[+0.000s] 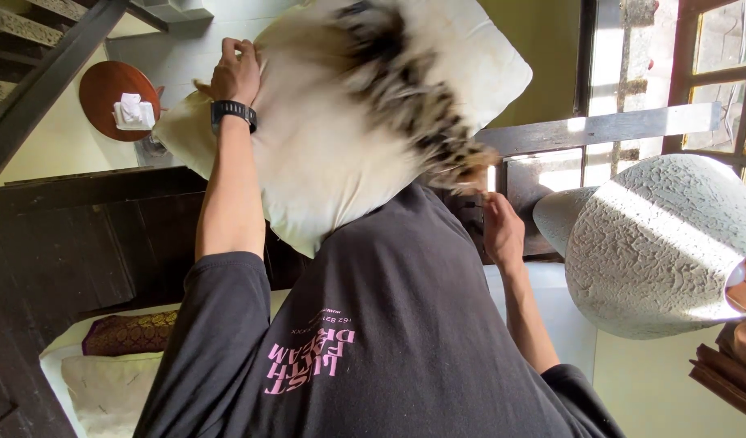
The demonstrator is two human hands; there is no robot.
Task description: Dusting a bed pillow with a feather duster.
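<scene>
White fabric bunches under the curled fingers (241, 53) of our left hand (236, 75), which clamps the upper left edge of the pillow (324, 154), a black watch (233, 111) on the wrist below it. Our right hand (503, 231), right of centre, pinches the pillow's blurred lower right corner where a brown-and-black furry band ends, its fingers close together. We hold the pillow up in the top middle of the frame, above our dark t-shirt (389, 324), with a textured pale lampshade (665, 243) at the right and a round wooden table (105, 81) at the upper left.
</scene>
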